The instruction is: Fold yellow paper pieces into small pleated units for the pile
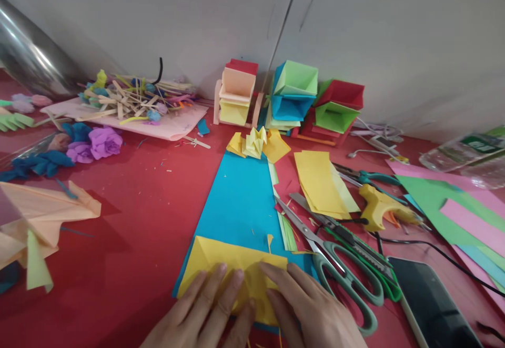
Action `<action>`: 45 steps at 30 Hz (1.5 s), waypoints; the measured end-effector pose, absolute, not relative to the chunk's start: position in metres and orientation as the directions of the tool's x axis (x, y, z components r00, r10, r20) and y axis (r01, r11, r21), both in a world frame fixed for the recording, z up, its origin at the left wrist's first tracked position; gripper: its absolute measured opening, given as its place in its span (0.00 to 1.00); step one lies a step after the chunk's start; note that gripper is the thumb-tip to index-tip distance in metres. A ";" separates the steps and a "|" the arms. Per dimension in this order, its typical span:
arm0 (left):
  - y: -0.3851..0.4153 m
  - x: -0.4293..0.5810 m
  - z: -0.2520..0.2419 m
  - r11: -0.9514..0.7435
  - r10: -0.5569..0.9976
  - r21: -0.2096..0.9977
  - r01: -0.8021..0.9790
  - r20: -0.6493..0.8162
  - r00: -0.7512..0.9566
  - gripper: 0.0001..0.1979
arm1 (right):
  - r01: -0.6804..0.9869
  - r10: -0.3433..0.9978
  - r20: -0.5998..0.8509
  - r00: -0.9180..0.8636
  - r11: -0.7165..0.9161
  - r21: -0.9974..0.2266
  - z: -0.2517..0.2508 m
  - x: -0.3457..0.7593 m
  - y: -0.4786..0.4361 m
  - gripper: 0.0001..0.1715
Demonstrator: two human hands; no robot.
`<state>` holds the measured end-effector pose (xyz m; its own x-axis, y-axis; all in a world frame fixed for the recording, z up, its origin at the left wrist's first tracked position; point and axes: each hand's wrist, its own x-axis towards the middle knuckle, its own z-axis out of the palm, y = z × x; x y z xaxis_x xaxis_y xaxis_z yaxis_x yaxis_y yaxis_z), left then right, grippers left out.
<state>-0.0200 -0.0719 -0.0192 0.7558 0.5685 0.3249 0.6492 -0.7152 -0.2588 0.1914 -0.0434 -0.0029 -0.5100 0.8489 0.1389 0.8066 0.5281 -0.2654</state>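
Observation:
A sheet of yellow paper [232, 250] with crease lines lies on a larger blue paper sheet [240, 195], near the table's front edge. My left hand [209, 306] rests on its left part, fingers stretched out and pressing flat. On the right part lies my right hand [303, 306], its fingers spread over the paper and its fingertips touching it. Both palms hide the near edge of the yellow sheet. Small folded yellow paper pieces [256, 142] sit at the far end of the blue sheet.
Scissors [335, 258], a box cutter [355, 248], a phone [430, 300] and a yellow glue gun [386, 208] lie to the right. Yellow strips [317, 182] lie beyond them. Folded paper boxes [294, 95] stand against the wall. Craft sticks [130, 100] and paper flowers [104, 141] lie left.

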 end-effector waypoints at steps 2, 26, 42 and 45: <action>-0.072 -0.020 -0.020 -0.716 0.573 -0.248 0.653 0.325 0.752 0.18 | 0.807 0.852 0.133 -0.505 0.522 -0.278 -0.003 0.192 -0.043 0.15; -0.075 -0.025 -0.031 -0.694 0.529 -0.336 0.637 0.362 0.767 0.21 | 0.882 0.916 0.009 -0.402 0.389 -0.266 0.005 0.189 -0.045 0.20; -0.079 -0.023 -0.036 -0.684 0.533 -0.348 0.641 0.362 0.765 0.22 | 0.895 0.922 0.103 -0.372 0.386 -0.223 -0.006 0.187 -0.049 0.19; -0.082 -0.022 -0.039 -0.667 0.560 -0.332 0.667 0.368 0.742 0.22 | 0.896 0.917 0.161 -0.366 0.394 -0.205 -0.009 0.188 -0.049 0.19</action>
<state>-0.0222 -0.0824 -0.0390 0.7424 0.5601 0.3676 0.6673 -0.6669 -0.3317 0.1877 -0.0493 -0.0093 -0.3660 0.9166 0.1610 0.8959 0.3938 -0.2054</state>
